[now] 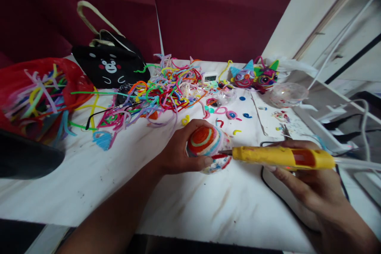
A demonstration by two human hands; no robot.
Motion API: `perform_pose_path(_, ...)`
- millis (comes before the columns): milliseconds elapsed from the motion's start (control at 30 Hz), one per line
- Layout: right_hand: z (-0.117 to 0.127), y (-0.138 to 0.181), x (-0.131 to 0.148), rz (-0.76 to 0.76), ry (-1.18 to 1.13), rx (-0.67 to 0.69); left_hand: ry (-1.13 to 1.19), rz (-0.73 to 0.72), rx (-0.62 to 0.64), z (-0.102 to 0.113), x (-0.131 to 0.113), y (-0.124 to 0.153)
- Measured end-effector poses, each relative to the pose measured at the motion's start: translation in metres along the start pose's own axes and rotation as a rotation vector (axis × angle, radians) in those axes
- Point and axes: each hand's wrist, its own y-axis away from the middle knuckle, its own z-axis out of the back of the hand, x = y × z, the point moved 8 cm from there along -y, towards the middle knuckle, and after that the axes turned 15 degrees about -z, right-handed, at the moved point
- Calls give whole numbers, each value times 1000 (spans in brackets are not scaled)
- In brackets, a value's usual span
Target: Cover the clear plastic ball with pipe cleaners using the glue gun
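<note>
Starting at the left, a red bag (pixel 80 73) of fuzzy stems sits on the table (pixel 119 190), with a tangled heap of fuzzy stems (pixel 166 91) to its right and beyond the hands. Nearer the middle, the left hand (pixel 181 151) reaches in from below, its fingers curved wide around the left side of a decorated ball (pixel 202 141), one over the top and the thumb (pixel 205 162) along the near face. The ball shows orange and pale rings on its upper left; whether it rests on the table cannot be told. On its right face, a red strip (pixel 219 156) lies just beside the thumb's tip. The dark nozzle (pixel 225 152) comes at that strip from the right, very close, though contact is unclear. Behind it, the yellow glue gun (pixel 268 157) runs almost crosswise, its long axis pointing left at the ball. The right hand (pixel 311 184) has its fingers closed around the gun's body, well apart from the left, so the left is nearer the ball.
</note>
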Motion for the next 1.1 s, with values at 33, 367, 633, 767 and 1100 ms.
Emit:
perform_pose_path(33, 1, 0, 0, 5, 3, -13, 5, -1, -3, 0, 0, 0)
perform_pose_path(367, 2, 0, -4, 12, 9, -28, 14, -8, -3, 1, 0, 0)
perform_pose_path(633, -2, 0, 0, 74, 2, 0, -31, 6, 11, 0, -1, -1)
perform_pose_path(767, 0, 0, -2, 75, 2, -28, -11, -1, 6, -1, 1, -1)
perform_pose_path(1100, 3, 0, 3, 101, 21, -66, 30, 7, -4, 0, 0, 0)
